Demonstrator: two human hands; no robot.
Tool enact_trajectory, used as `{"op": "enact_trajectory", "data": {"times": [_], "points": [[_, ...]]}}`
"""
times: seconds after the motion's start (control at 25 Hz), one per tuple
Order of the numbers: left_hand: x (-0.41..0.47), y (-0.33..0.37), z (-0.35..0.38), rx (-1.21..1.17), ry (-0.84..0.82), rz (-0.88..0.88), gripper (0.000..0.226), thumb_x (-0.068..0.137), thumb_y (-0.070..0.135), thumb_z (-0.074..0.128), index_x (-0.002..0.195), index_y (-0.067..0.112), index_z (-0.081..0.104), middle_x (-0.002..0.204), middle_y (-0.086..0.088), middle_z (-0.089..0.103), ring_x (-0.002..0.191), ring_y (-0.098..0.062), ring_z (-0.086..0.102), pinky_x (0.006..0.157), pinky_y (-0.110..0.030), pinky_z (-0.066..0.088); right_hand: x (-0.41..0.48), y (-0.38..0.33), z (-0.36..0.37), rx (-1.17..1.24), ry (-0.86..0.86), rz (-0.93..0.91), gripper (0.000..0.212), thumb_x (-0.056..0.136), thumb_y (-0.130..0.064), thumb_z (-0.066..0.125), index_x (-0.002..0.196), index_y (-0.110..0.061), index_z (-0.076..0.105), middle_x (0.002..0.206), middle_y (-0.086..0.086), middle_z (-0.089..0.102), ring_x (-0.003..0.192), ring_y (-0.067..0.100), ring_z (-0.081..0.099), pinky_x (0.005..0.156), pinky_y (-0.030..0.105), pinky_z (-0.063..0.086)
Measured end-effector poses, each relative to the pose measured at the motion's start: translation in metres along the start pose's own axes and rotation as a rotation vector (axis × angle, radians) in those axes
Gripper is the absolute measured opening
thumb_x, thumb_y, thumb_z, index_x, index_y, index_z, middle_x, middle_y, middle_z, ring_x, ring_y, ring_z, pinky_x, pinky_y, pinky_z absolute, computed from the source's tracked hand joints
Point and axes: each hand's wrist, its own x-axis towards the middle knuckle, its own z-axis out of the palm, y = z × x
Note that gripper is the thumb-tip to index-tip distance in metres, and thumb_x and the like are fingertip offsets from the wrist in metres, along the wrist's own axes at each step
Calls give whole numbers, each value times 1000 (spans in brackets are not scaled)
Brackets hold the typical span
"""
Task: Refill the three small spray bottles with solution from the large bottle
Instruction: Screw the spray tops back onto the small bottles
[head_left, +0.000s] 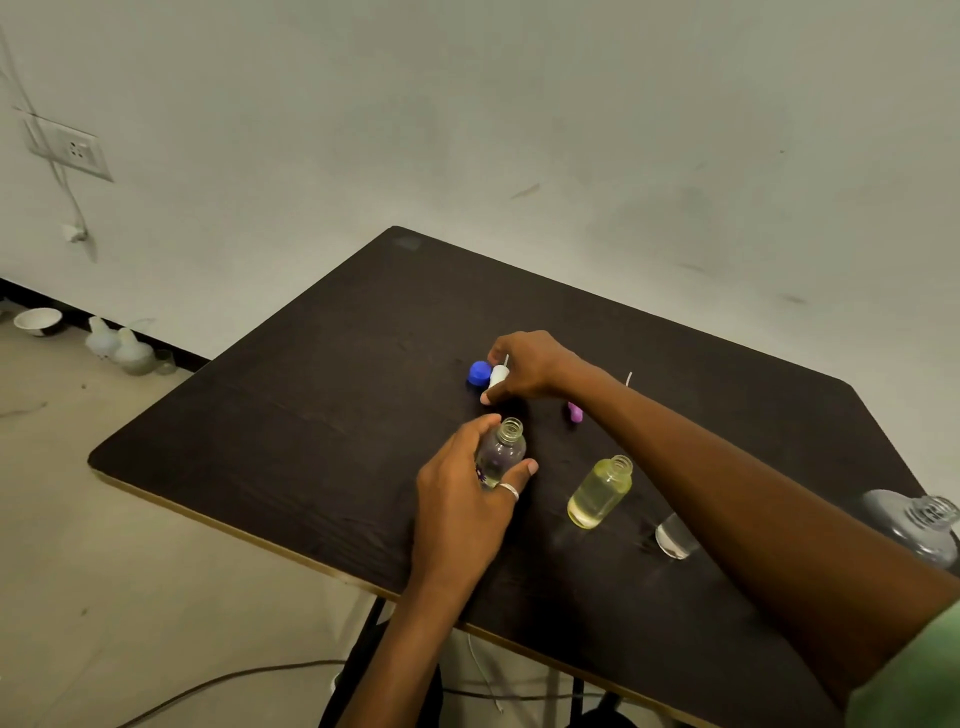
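Observation:
My left hand (462, 499) grips a small clear bottle (501, 451) that stands uncapped on the dark table (291, 415). My right hand (524, 366) reaches over it and closes on a white spray head (497, 375) with a thin dip tube. A blue cap (479, 373) lies just left of that head. A purple spray head (575, 411) lies beneath my right forearm. An uncapped small bottle of yellowish liquid (600, 491) stands to the right. A third small clear bottle (674, 538) is partly hidden by my arm. The large clear bottle (914, 525) stands open at the right edge.
The table's front edge (234, 525) runs close to my left wrist. On the floor at the far left sit a white bowl (39, 319) and plastic bottles (122, 348). A wall socket (70, 150) with a hanging cable is at the upper left. Cables trail under the table.

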Motion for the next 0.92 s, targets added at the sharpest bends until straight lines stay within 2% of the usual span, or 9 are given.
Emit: {"op": "enact_trajectory", "data": {"times": [0.28, 0.48, 0.56, 0.64, 0.76, 0.92], "points": [[3, -3, 0, 3, -18, 1, 55, 77, 29, 86, 126, 24, 63, 117, 12, 69, 106, -1, 66, 90, -24, 56, -33, -3, -34, 21, 14, -5, 49, 77, -36, 77, 119, -15, 62, 115, 3, 65, 103, 19, 60, 82, 26, 44], [1, 1, -1, -23, -28, -9, 55, 74, 28, 87, 124, 25, 65, 113, 13, 70, 101, 3, 66, 88, -16, 54, -110, 5, -74, 354, 45, -1, 30, 77, -15, 70, 106, -20, 64, 93, -1, 72, 89, 13, 69, 88, 37, 54], [0, 3, -2, -22, -32, -11, 54, 74, 27, 88, 123, 24, 65, 112, 13, 70, 100, 3, 66, 88, -16, 54, -139, 7, -87, 421, 55, -31, 25, 82, -11, 66, 105, -23, 65, 91, -4, 73, 86, 8, 70, 89, 35, 55], [-1, 5, -3, -20, -44, -12, 53, 74, 27, 88, 122, 26, 66, 111, 14, 70, 99, 3, 66, 88, -16, 54, -161, 6, -98, 397, 84, -67, 25, 84, -14, 65, 105, -29, 68, 93, -8, 73, 89, 6, 67, 88, 33, 54], [0, 7, -4, -10, -64, -21, 53, 74, 27, 88, 122, 27, 65, 110, 14, 70, 98, 3, 66, 86, -14, 53, -178, -1, -109, 385, 110, -127, 20, 87, -21, 66, 102, -32, 71, 91, -13, 71, 85, 2, 65, 78, 23, 50], [-1, 9, -5, -24, -70, -24, 51, 73, 24, 88, 119, 27, 66, 106, 14, 70, 95, 8, 66, 85, -13, 53, -183, -9, -119, 214, 170, -146, 21, 86, -26, 69, 105, -33, 70, 93, -18, 67, 86, 0, 62, 73, 16, 46]]}}
